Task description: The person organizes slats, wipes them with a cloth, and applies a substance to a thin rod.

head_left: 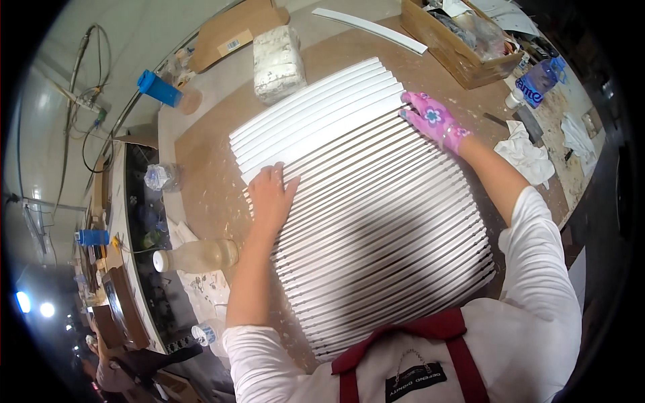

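White slats (366, 201) span mid-tabletop (208, 148), long axis left edge to right, bare left hand (270, 195) spread at left ends, gloved right hand (433, 122) equally near right ends, grip indeterminate.

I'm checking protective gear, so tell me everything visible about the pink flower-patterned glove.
The pink flower-patterned glove covers the person's right hand and looks like fabric. Its flowers are pale and bluish, its fingertips greyish. It lies back upward, fingers pointing leftward, apparently touching the right ends of long white slats; its palm is hidden.
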`<state>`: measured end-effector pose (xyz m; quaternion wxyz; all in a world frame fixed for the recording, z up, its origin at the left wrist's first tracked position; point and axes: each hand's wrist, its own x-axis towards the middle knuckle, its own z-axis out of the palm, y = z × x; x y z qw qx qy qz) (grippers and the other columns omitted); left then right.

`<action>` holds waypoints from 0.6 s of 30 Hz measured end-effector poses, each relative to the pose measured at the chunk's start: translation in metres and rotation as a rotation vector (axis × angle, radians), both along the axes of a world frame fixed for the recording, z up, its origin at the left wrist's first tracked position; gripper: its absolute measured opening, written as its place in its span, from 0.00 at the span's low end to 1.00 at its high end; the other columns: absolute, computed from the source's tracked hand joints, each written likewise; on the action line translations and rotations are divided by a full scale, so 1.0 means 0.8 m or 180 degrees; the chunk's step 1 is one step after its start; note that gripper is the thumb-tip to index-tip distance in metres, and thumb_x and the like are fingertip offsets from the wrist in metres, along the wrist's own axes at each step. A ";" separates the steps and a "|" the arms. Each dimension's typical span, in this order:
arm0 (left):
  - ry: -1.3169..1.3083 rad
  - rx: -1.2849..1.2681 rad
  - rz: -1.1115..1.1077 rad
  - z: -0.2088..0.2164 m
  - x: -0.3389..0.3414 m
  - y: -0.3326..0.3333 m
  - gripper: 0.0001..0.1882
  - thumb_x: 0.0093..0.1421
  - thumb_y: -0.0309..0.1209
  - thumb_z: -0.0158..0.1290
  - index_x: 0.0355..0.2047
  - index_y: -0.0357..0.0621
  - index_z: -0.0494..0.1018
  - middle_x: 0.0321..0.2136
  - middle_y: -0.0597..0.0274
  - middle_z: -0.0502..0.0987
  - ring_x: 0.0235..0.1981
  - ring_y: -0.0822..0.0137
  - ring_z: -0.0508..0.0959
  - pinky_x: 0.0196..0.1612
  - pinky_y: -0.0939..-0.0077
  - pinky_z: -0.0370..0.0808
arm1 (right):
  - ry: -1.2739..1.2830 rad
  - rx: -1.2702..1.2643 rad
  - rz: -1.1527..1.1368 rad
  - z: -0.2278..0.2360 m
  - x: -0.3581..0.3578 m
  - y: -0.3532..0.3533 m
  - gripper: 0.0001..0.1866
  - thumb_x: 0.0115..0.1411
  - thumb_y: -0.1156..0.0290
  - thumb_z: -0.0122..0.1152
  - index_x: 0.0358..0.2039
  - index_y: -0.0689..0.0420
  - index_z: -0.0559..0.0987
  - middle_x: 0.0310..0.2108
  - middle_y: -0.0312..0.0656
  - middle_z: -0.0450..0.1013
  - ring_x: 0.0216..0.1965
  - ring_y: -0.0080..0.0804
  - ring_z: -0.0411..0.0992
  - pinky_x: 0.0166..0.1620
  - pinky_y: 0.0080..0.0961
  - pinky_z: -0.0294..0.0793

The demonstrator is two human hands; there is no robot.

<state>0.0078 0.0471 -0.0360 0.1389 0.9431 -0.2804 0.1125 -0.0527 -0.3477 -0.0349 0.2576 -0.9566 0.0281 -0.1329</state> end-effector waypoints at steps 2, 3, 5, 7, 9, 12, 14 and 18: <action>0.0106 0.0056 0.0029 -0.004 -0.001 -0.007 0.24 0.59 0.44 0.54 0.49 0.40 0.71 0.44 0.53 0.72 0.48 0.54 0.70 0.52 0.55 0.61 | 0.0740 0.0099 -0.0064 0.006 0.007 -0.009 0.23 0.64 0.55 0.51 0.52 0.59 0.69 0.49 0.54 0.71 0.51 0.52 0.69 0.55 0.37 0.67; 0.0133 0.0126 0.0037 -0.004 -0.004 -0.008 0.25 0.59 0.45 0.54 0.49 0.39 0.71 0.42 0.54 0.72 0.46 0.54 0.70 0.51 0.55 0.61 | 0.0601 0.0026 -0.0074 -0.007 0.004 -0.013 0.23 0.64 0.54 0.51 0.50 0.59 0.70 0.47 0.54 0.71 0.49 0.53 0.70 0.54 0.37 0.68; 0.0161 0.0200 0.0081 -0.008 -0.005 -0.007 0.25 0.59 0.45 0.53 0.49 0.38 0.70 0.40 0.54 0.72 0.45 0.55 0.70 0.51 0.54 0.60 | 0.0693 -0.0037 -0.0175 -0.006 -0.002 -0.005 0.23 0.64 0.54 0.50 0.50 0.59 0.69 0.47 0.55 0.71 0.49 0.53 0.70 0.53 0.38 0.68; -0.0101 0.0125 -0.0001 -0.011 -0.008 -0.008 0.29 0.60 0.47 0.52 0.56 0.43 0.66 0.52 0.49 0.67 0.54 0.50 0.65 0.56 0.49 0.57 | 0.0957 -0.0026 -0.0289 -0.008 -0.008 -0.004 0.24 0.65 0.53 0.49 0.52 0.59 0.69 0.48 0.55 0.70 0.49 0.53 0.70 0.53 0.39 0.68; 0.0147 0.0205 0.0026 -0.010 0.000 -0.012 0.33 0.62 0.50 0.49 0.64 0.50 0.59 0.66 0.47 0.53 0.66 0.45 0.53 0.62 0.41 0.50 | 0.0140 -0.0537 -0.0360 -0.022 -0.004 -0.012 0.29 0.66 0.51 0.46 0.60 0.56 0.64 0.56 0.54 0.65 0.57 0.49 0.65 0.59 0.39 0.64; 0.0308 0.0270 0.0202 -0.010 0.018 -0.016 0.35 0.63 0.51 0.47 0.66 0.51 0.56 0.68 0.49 0.49 0.68 0.45 0.49 0.64 0.38 0.46 | 0.0334 -0.1128 -0.0562 -0.025 0.031 -0.010 0.34 0.66 0.48 0.42 0.67 0.53 0.56 0.64 0.51 0.58 0.65 0.45 0.57 0.64 0.38 0.57; 0.0478 0.0324 0.0247 -0.009 0.022 -0.017 0.36 0.64 0.52 0.46 0.67 0.51 0.54 0.69 0.50 0.47 0.69 0.46 0.47 0.65 0.37 0.43 | 0.0688 -0.1044 -0.0552 -0.014 0.035 -0.007 0.35 0.66 0.46 0.40 0.68 0.51 0.53 0.67 0.48 0.53 0.68 0.42 0.51 0.67 0.35 0.52; 0.0362 0.0292 0.0404 -0.005 0.021 -0.016 0.35 0.63 0.50 0.47 0.67 0.51 0.54 0.69 0.51 0.48 0.69 0.48 0.48 0.65 0.39 0.45 | 0.0678 -0.1078 -0.0576 -0.007 0.032 -0.009 0.34 0.66 0.48 0.42 0.67 0.52 0.55 0.66 0.50 0.55 0.67 0.45 0.53 0.66 0.37 0.54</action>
